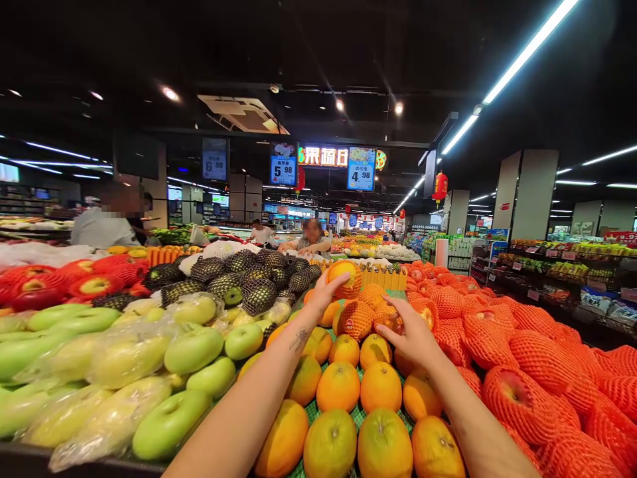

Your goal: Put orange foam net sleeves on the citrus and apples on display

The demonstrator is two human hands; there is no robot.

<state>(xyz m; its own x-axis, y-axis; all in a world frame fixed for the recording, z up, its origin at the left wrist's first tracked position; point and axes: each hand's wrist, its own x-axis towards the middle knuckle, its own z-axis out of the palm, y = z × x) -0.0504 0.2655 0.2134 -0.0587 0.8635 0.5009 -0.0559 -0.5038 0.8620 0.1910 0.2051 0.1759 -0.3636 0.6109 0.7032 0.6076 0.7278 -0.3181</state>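
The left hand (324, 294) was closed on a netted orange (345, 277), at its two o'clock, just above the pile; thumb on the near side, other fingers hidden. At four o'clock from it, the right hand (415, 334) was spread wide beside other netted oranges (356, 320), holding nothing visible; contact was unclear. Bare oranges (338, 386) lay toward six o'clock, green apples (193, 348) toward eight. The step in hand seemed to be handling netted fruit; the next move called for a steady left grip and room between neighbouring oranges for the right fingers
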